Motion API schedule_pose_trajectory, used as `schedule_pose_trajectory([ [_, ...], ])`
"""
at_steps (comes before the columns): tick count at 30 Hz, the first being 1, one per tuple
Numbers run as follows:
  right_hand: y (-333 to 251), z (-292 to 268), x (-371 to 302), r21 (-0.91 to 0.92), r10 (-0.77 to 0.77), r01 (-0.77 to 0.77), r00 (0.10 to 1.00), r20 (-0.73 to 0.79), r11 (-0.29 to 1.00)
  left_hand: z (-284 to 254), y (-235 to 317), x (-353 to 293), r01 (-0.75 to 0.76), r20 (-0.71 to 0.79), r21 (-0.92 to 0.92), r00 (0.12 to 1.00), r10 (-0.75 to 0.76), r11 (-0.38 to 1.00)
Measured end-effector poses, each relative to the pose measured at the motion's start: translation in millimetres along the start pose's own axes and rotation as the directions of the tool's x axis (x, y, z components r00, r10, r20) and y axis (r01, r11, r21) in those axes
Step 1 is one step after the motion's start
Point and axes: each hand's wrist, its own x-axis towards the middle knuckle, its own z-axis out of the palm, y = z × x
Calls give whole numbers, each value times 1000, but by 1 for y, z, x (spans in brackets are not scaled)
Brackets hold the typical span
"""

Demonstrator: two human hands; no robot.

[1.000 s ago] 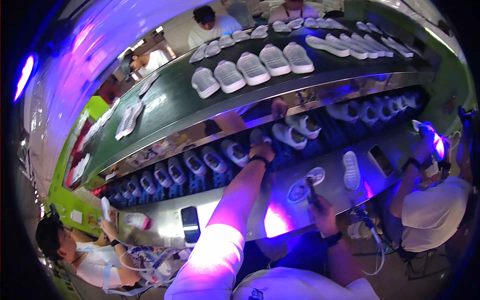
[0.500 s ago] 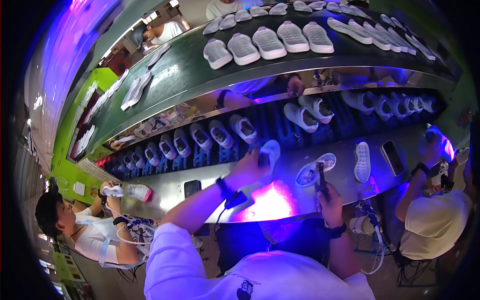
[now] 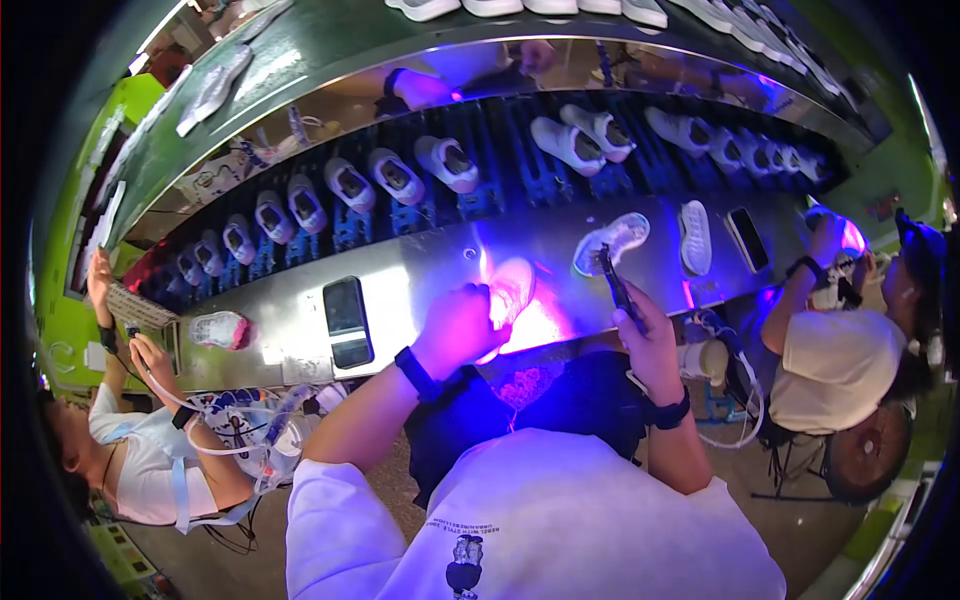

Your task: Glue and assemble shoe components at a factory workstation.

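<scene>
My left hand (image 3: 455, 328) is wrapped round a pale shoe (image 3: 513, 287), held low over the metal bench in glaring pink-violet light. Glare washes out the shoe's detail. In my right hand (image 3: 650, 338) is a dark-handled brush (image 3: 617, 285), pointing away from me. Its tip is over the near part of a white sole (image 3: 622, 236) lying on the bench, but I cannot tell if they touch. A second sole (image 3: 695, 238), ridged and white, lies farther right.
Beyond the bench (image 3: 420, 255), shoes (image 3: 448, 163) stand in a row on a blue-lit conveyor. Pale soles (image 3: 550, 5) line the green upper shelf. Two phones (image 3: 347, 320) (image 3: 747, 240) lie on the bench. Co-workers sit left (image 3: 160, 450) and right (image 3: 835, 340).
My left hand has drawn the shoe back toward me into the bright light. The brush stays by the sole in my right hand. My view has shifted; the left co-worker's hand is now raised.
</scene>
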Motion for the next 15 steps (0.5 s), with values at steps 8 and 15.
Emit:
schedule_pose_trajectory([
  [8, -52, -9, -34, -54, -8, 15, 991, 133, 998, -46, 40, -23, -124, -294, -732, 945, -146, 670],
  [15, -83, 0, -26, -254, -163, 227, 954, 251, 940, -57, 41, -46, -556, -607, -209, 718, 339, 804],
])
